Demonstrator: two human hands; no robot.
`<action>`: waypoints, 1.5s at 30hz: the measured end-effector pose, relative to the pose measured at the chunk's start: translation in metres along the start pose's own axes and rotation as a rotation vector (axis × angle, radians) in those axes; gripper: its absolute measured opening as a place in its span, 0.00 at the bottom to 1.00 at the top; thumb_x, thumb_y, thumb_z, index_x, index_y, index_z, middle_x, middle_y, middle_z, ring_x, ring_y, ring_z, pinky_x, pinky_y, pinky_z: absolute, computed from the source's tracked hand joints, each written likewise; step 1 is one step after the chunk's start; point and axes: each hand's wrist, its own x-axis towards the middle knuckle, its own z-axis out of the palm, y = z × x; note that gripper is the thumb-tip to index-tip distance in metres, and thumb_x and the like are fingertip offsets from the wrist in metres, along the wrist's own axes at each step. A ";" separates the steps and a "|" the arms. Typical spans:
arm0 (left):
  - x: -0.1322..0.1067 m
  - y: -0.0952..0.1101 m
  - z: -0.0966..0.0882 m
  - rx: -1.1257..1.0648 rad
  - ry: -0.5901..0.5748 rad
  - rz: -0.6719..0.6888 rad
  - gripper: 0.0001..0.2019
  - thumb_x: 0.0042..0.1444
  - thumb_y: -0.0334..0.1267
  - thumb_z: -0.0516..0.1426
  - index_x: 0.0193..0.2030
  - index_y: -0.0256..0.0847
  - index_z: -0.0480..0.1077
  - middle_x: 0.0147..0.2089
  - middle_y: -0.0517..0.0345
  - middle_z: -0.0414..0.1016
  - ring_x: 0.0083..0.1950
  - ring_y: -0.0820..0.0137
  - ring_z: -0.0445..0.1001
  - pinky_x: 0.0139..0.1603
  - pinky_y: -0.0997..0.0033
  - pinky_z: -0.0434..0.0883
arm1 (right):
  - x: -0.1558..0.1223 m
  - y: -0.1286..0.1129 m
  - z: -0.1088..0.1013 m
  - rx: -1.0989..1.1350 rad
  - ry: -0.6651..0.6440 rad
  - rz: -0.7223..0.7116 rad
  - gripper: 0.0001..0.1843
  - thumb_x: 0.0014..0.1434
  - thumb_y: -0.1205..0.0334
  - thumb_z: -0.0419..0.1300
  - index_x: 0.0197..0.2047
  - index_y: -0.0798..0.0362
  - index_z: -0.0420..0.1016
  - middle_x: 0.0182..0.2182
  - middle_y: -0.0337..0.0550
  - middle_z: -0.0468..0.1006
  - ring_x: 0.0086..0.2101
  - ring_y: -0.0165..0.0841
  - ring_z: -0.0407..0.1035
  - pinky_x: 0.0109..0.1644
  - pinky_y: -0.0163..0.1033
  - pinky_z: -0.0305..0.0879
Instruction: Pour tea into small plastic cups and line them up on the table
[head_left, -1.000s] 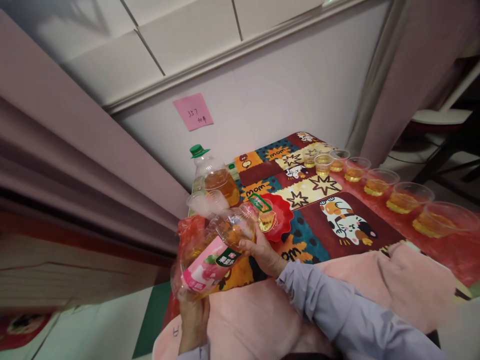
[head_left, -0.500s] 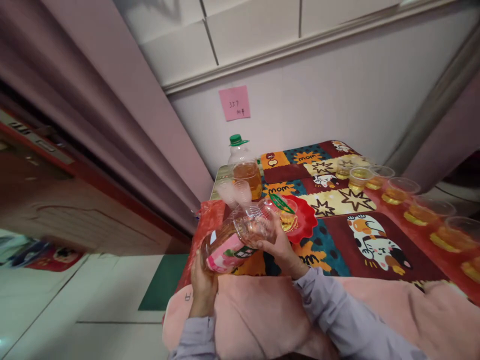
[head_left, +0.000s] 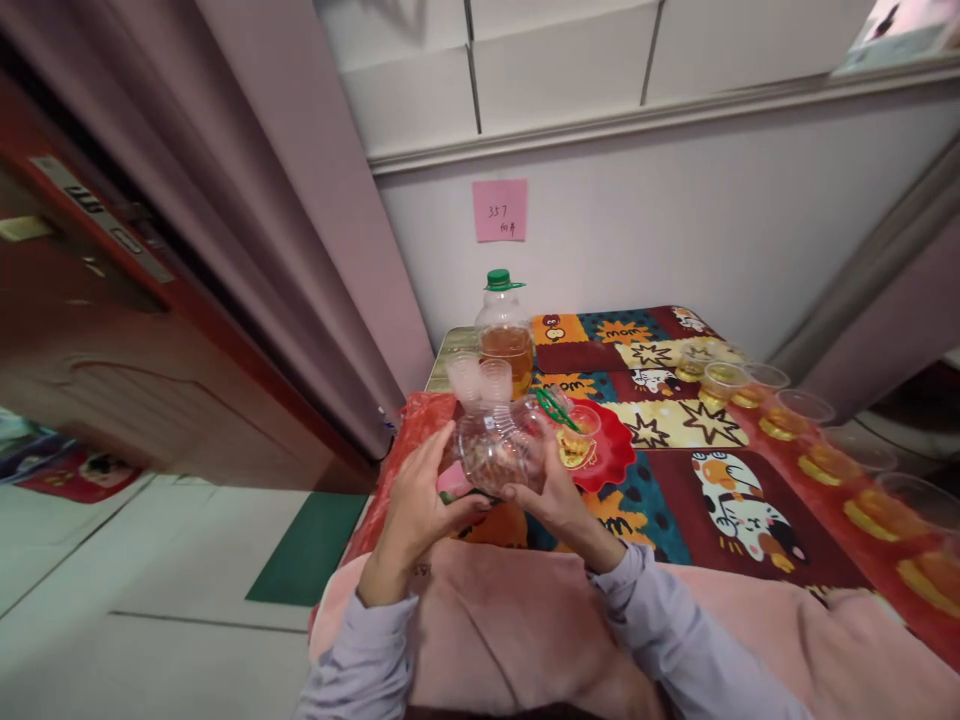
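**Both hands gripping tilted drink bottle over small cup**

The left hand [head_left: 420,500] is closed around the base end of a clear plastic bottle [head_left: 499,450]. The right hand [head_left: 551,495] grips the same bottle from the opposite side, fingers curled under it. The bottle lies tilted between the hands, neck pointing away from the person. Its pink label is mostly hidden behind the left hand's fingers. The mouth is hard to make out behind a green cap ring.

Just beyond the right hand, a small clear cup [head_left: 579,437] holding amber liquid sits on a red dish [head_left: 611,455]. Stacked empty cups [head_left: 480,380] stand beyond the left hand. A capped bottle [head_left: 504,330] stands further back. The row of filled cups [head_left: 817,455] to the right is cut off at the frame edge.
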 end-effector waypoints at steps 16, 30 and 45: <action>-0.005 -0.018 0.000 -0.151 0.160 -0.042 0.60 0.40 0.82 0.75 0.75 0.46 0.81 0.74 0.34 0.83 0.75 0.30 0.80 0.77 0.34 0.75 | 0.025 -0.082 -0.129 -1.151 0.356 -0.194 0.37 0.65 0.38 0.77 0.69 0.50 0.83 0.65 0.62 0.86 0.64 0.59 0.81 0.74 0.69 0.74; -0.004 -0.034 0.005 -0.024 0.178 -0.007 0.59 0.41 0.83 0.72 0.75 0.50 0.80 0.73 0.38 0.84 0.73 0.32 0.82 0.74 0.35 0.77 | 0.059 -0.106 -0.081 -1.827 0.084 0.234 0.30 0.70 0.46 0.76 0.68 0.51 0.81 0.66 0.63 0.86 0.60 0.56 0.85 0.66 0.55 0.74; -0.003 -0.051 0.004 0.020 0.164 -0.005 0.52 0.52 0.78 0.70 0.77 0.50 0.77 0.76 0.38 0.82 0.74 0.31 0.81 0.74 0.32 0.77 | 0.052 -0.150 -0.111 -1.756 0.250 0.147 0.38 0.70 0.39 0.73 0.76 0.48 0.76 0.62 0.51 0.91 0.58 0.48 0.87 0.57 0.44 0.76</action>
